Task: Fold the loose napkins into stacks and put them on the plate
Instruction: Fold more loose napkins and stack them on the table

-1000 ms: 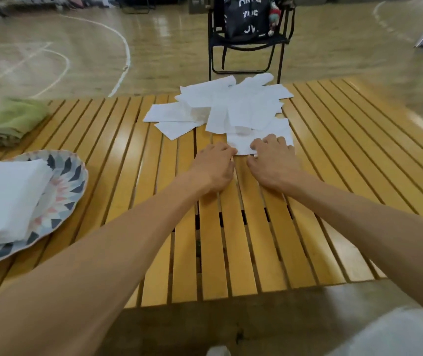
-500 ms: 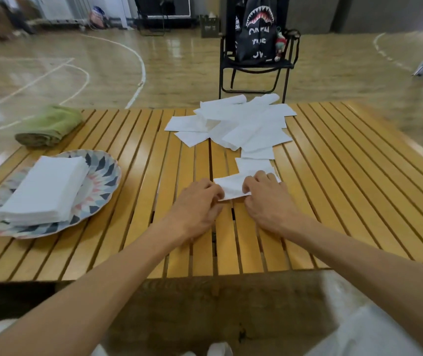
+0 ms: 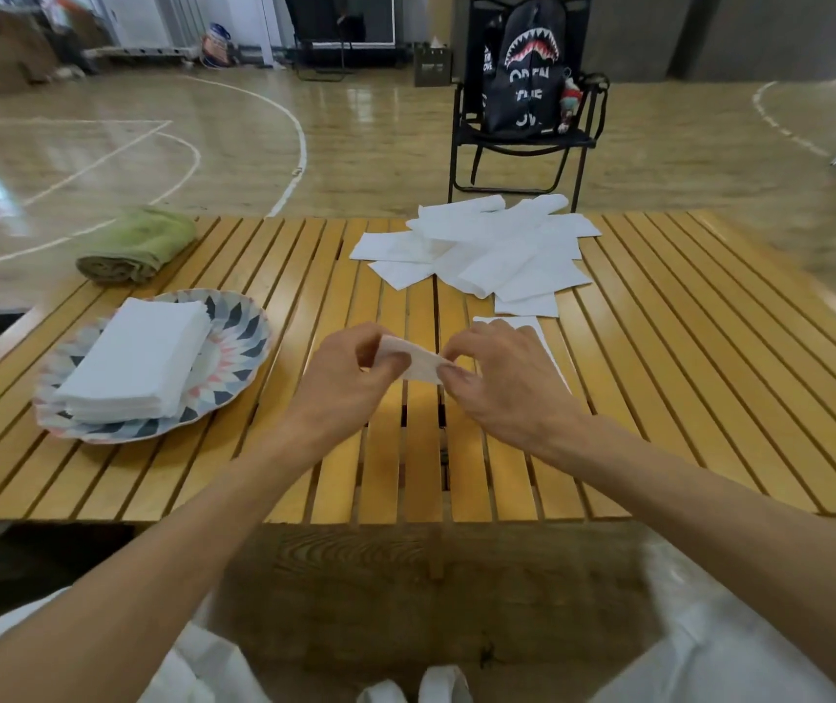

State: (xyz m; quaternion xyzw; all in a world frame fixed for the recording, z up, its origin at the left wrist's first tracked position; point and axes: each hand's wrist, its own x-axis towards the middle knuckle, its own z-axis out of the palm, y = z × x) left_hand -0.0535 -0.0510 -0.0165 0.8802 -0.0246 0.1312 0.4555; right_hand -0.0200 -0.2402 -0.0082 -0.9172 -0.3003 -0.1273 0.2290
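Note:
Both hands hold one white napkin [image 3: 418,362] just above the middle of the slatted table. My left hand [image 3: 350,372] pinches its left end and my right hand [image 3: 502,378] pinches its right end. Another napkin [image 3: 532,327] lies flat under my right hand. A heap of loose white napkins [image 3: 497,251] is spread at the far side of the table. At the left stands a patterned plate [image 3: 233,347] with a stack of folded napkins [image 3: 137,362] on it.
A rolled green towel [image 3: 137,246] lies at the far left of the wooden table [image 3: 685,372]. Behind the table stands a black folding chair [image 3: 522,144] with a black backpack on it. The gym floor lies beyond.
My hands pulled a napkin from the heap towards me, then lifted it off the table between them. The view tilted up, showing more of the plate and the room.

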